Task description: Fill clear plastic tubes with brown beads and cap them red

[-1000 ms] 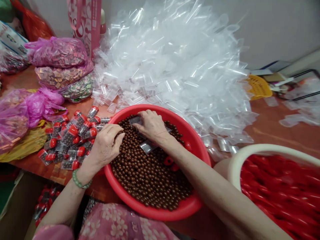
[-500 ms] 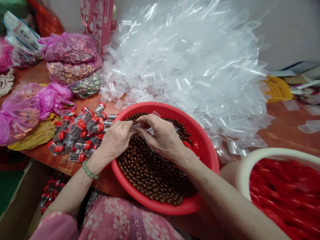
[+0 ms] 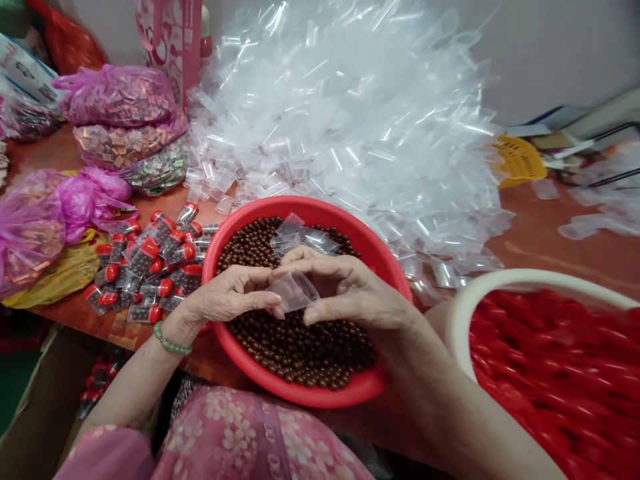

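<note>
A small clear plastic container (image 3: 294, 292) is held between both hands above a red basin (image 3: 240, 363) of brown beads (image 3: 305, 353). My left hand (image 3: 237, 293) pinches its left end between thumb and fingers. My right hand (image 3: 350, 287) curves round its other side, fingers along the top and thumb at the lower right edge. Whether anything is inside the container is hard to make out. More clear containers (image 3: 295, 233) lie on the beads just behind my hands.
Filled containers with red caps (image 3: 150, 260) are heaped left of the basin. Behind spreads a big pile of clear containers (image 3: 350, 120). Pink bags (image 3: 120, 100) stand at the back left, a yellow basket (image 3: 520, 160) at the right. A cream tub (image 3: 460, 313) holds red caps (image 3: 545, 373).
My hands have drawn slightly apart and turned, and the clear container now shows plainly between them. Clear containers on the beads have come into sight. The camera view has shifted a little right.
</note>
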The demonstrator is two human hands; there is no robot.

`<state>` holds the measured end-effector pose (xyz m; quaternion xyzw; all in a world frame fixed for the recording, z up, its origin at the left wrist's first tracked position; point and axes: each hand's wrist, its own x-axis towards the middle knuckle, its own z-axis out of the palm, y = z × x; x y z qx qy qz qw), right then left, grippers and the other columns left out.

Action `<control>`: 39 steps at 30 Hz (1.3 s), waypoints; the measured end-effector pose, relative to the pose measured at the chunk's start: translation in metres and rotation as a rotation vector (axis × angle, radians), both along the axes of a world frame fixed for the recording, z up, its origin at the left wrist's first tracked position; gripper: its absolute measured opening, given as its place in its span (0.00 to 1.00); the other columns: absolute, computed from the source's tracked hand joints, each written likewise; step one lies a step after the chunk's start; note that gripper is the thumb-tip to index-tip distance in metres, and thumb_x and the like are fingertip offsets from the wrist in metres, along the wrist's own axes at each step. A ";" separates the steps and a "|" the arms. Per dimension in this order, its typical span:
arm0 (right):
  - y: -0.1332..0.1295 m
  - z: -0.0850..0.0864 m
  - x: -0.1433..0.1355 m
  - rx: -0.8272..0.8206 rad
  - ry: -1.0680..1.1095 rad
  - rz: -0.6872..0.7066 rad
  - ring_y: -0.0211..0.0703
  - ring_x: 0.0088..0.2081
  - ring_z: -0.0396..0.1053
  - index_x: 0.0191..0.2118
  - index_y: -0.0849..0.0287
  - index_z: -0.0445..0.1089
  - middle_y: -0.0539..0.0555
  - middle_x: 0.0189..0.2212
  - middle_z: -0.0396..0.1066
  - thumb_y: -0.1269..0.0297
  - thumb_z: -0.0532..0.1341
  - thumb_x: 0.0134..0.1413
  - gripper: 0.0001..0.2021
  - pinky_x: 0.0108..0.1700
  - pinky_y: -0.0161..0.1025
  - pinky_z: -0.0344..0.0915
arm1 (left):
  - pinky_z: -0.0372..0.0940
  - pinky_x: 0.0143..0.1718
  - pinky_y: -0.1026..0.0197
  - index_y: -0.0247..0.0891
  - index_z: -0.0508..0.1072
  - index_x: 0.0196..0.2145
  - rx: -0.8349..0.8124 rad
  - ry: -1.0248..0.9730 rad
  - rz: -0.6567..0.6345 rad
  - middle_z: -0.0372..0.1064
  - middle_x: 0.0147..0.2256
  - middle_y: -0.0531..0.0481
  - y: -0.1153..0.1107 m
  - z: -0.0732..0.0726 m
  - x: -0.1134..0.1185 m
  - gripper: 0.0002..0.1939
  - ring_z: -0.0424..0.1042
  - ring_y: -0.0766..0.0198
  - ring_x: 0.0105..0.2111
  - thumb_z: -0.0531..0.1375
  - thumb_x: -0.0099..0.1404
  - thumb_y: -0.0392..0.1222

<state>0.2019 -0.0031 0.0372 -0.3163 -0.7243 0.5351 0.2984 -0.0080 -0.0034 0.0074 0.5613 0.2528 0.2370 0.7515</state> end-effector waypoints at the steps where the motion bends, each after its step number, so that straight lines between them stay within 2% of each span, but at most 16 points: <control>1: -0.002 -0.001 -0.001 0.023 0.008 -0.027 0.44 0.41 0.70 0.43 0.56 0.74 0.55 0.38 0.70 0.42 0.64 0.49 0.23 0.44 0.45 0.69 | 0.66 0.43 0.60 0.32 0.74 0.36 -0.008 0.006 -0.003 0.73 0.33 0.45 0.000 0.000 0.001 0.18 0.72 0.63 0.35 0.63 0.60 0.53; 4: -0.007 0.001 0.003 0.138 -0.092 -0.051 0.46 0.46 0.71 0.43 0.56 0.73 0.56 0.42 0.73 0.45 0.63 0.53 0.20 0.49 0.46 0.68 | 0.66 0.42 0.61 0.33 0.73 0.38 0.003 0.048 0.115 0.73 0.34 0.47 -0.001 0.000 0.003 0.18 0.71 0.64 0.35 0.64 0.58 0.51; 6: -0.010 0.005 0.010 0.225 -0.287 -0.022 0.46 0.44 0.72 0.45 0.56 0.72 0.56 0.42 0.74 0.50 0.63 0.55 0.17 0.47 0.44 0.68 | 0.65 0.43 0.62 0.33 0.72 0.41 0.046 0.073 0.286 0.73 0.38 0.47 -0.002 -0.002 0.006 0.18 0.71 0.65 0.38 0.65 0.58 0.49; 8: -0.012 0.009 0.016 0.317 -0.575 0.011 0.45 0.38 0.74 0.43 0.56 0.72 0.55 0.38 0.75 0.57 0.64 0.55 0.12 0.41 0.41 0.69 | 0.64 0.45 0.62 0.33 0.71 0.42 0.108 0.125 0.412 0.72 0.40 0.46 -0.002 -0.005 0.008 0.17 0.70 0.65 0.40 0.62 0.61 0.48; 12: -0.019 0.005 0.011 0.399 -1.159 0.057 0.49 0.25 0.73 0.30 0.59 0.72 0.57 0.28 0.75 0.69 0.64 0.48 0.01 0.25 0.40 0.63 | 0.64 0.46 0.60 0.33 0.73 0.44 0.285 0.363 0.414 0.73 0.40 0.45 0.000 -0.010 0.010 0.15 0.70 0.63 0.41 0.54 0.67 0.45; 15: -0.019 -0.008 -0.005 0.417 -1.293 0.071 0.50 0.21 0.71 0.25 0.61 0.72 0.59 0.20 0.72 0.77 0.60 0.46 0.06 0.22 0.41 0.58 | 0.63 0.50 0.57 0.33 0.73 0.46 0.355 0.490 0.354 0.74 0.43 0.44 0.002 -0.010 0.011 0.16 0.71 0.60 0.44 0.51 0.68 0.42; 17: -0.017 -0.018 -0.015 0.450 -1.263 0.104 0.51 0.23 0.72 0.26 0.62 0.73 0.60 0.21 0.73 0.79 0.57 0.45 0.09 0.24 0.42 0.59 | 0.62 0.52 0.55 0.33 0.72 0.48 0.368 0.533 0.294 0.74 0.45 0.43 0.003 -0.009 0.012 0.17 0.71 0.59 0.46 0.50 0.68 0.41; 20: -0.012 -0.028 -0.024 0.430 -1.198 0.138 0.51 0.30 0.74 0.30 0.64 0.73 0.63 0.27 0.75 0.79 0.56 0.44 0.09 0.30 0.41 0.62 | 0.61 0.55 0.53 0.32 0.72 0.50 0.385 0.590 0.217 0.73 0.49 0.41 0.003 -0.008 0.014 0.18 0.71 0.57 0.49 0.49 0.68 0.39; 24: -0.008 -0.035 -0.023 0.262 -1.028 0.012 0.46 0.32 0.71 0.31 0.64 0.70 0.60 0.31 0.75 0.73 0.59 0.45 0.04 0.34 0.38 0.61 | 0.61 0.57 0.52 0.32 0.72 0.50 0.381 0.599 0.193 0.73 0.50 0.42 0.004 -0.009 0.014 0.19 0.70 0.56 0.51 0.49 0.68 0.40; 26: -0.009 -0.037 -0.020 0.172 -0.895 -0.063 0.42 0.29 0.68 0.29 0.62 0.68 0.56 0.29 0.73 0.71 0.62 0.46 0.02 0.32 0.37 0.60 | 0.61 0.57 0.51 0.33 0.73 0.50 0.358 0.550 0.199 0.72 0.52 0.41 0.004 -0.011 0.012 0.19 0.70 0.55 0.52 0.49 0.68 0.41; 28: -0.011 -0.039 -0.016 0.115 -0.715 -0.114 0.40 0.29 0.66 0.30 0.62 0.68 0.53 0.28 0.72 0.68 0.63 0.48 0.04 0.32 0.36 0.61 | 0.59 0.59 0.51 0.32 0.72 0.51 0.330 0.486 0.212 0.71 0.53 0.41 0.005 -0.013 0.010 0.20 0.69 0.55 0.54 0.49 0.68 0.43; 31: -0.014 -0.041 -0.010 0.084 -0.426 -0.159 0.42 0.34 0.69 0.39 0.61 0.70 0.52 0.34 0.74 0.62 0.64 0.52 0.10 0.38 0.38 0.65 | 0.56 0.61 0.50 0.32 0.71 0.53 0.302 0.409 0.255 0.69 0.55 0.41 0.004 -0.013 0.007 0.21 0.67 0.55 0.56 0.50 0.69 0.45; 34: -0.015 -0.044 -0.005 0.098 -0.245 -0.174 0.45 0.43 0.71 0.47 0.58 0.69 0.53 0.42 0.74 0.60 0.65 0.52 0.17 0.48 0.43 0.66 | 0.54 0.62 0.51 0.32 0.69 0.55 0.258 0.343 0.296 0.66 0.58 0.40 0.002 -0.010 0.003 0.23 0.65 0.54 0.58 0.53 0.68 0.47; 36: -0.016 -0.044 -0.002 0.108 -0.181 -0.160 0.45 0.46 0.71 0.49 0.57 0.69 0.53 0.45 0.74 0.59 0.65 0.53 0.18 0.51 0.43 0.66 | 0.55 0.62 0.52 0.33 0.67 0.57 0.187 0.271 0.277 0.65 0.59 0.40 0.001 -0.007 0.001 0.24 0.64 0.53 0.59 0.56 0.67 0.48; 39: -0.018 -0.042 0.001 0.097 -0.117 -0.139 0.44 0.45 0.71 0.50 0.55 0.69 0.52 0.43 0.74 0.60 0.65 0.55 0.17 0.49 0.42 0.67 | 0.58 0.60 0.53 0.35 0.66 0.58 0.063 0.161 0.175 0.66 0.58 0.41 0.000 -0.005 0.000 0.27 0.65 0.53 0.58 0.61 0.64 0.47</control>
